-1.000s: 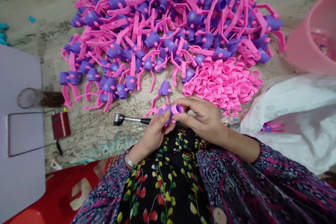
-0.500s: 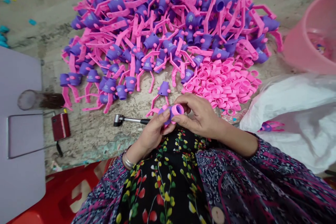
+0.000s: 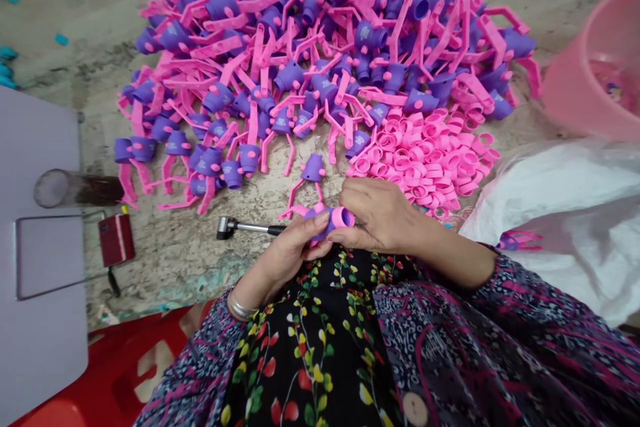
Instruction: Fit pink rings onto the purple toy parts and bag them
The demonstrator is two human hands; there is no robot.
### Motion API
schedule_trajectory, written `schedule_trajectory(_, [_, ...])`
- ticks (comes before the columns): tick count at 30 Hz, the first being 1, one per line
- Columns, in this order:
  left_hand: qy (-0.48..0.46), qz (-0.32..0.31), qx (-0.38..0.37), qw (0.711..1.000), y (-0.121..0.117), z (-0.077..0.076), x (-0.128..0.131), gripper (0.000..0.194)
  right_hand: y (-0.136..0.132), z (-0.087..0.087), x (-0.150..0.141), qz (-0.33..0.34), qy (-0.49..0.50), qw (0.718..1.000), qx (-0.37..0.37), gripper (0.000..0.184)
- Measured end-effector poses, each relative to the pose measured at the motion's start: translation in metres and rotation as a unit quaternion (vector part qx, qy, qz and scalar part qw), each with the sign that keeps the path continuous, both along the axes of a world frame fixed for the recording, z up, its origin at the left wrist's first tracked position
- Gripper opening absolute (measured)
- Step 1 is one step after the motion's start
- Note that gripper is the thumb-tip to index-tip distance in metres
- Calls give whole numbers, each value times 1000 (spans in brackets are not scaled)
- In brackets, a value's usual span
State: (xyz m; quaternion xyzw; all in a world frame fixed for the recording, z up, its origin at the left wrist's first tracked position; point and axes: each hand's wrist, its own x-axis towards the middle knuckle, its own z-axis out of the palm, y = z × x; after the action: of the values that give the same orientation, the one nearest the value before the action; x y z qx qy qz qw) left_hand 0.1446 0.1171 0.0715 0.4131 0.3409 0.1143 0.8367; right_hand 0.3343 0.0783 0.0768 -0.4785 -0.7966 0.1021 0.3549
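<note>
Purple and pink plastic all over this floor, honestly. The person's left hand and right hand were both closed in a narrow pinch on a purple cup-shaped plastic piece with a pink ring at its mouth, held just above their lap, the right hand over the top and the left one underneath. Compared with half a second earlier, the piece sat a bit lower and had rolled so the ring faced more to the right, and the right hand had closed further over it. Just past the hands sat a loose purple cup with thin pink legs, then a huge heap of purple cups with pink plastic arms, with a mound of small pink plastic rings off to the right. Just left of the hands lay a steel tool with a black grip. Further out were a pink plastic basin, a white plastic sack, a small red case, a clear glass lying on its side and a pale lilac board.
</note>
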Motion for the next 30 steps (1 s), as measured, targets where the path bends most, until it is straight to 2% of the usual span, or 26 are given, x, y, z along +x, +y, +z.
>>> schedule_trajectory(5, [5,2,-17,1000,-3,-2,0,41,0,-5,-4,3,56,998,21,50])
schedule_trajectory(13, [19,105,1,994,-16,-3,4,49,-6,-8,-16,-49,110,993,3,53])
schedule_trajectory(19, [18,112,31,993,-20,-6,7,50,-10,-12,-19,-69,142,987,-38,53])
schedule_trajectory(25, [11,96,22,995,-17,-5,7,48,-11,-13,-18,-66,150,986,-34,52])
schedule_trajectory(30, [1,87,21,996,-15,-2,9,43,-11,-14,-16,-65,138,985,-84,55])
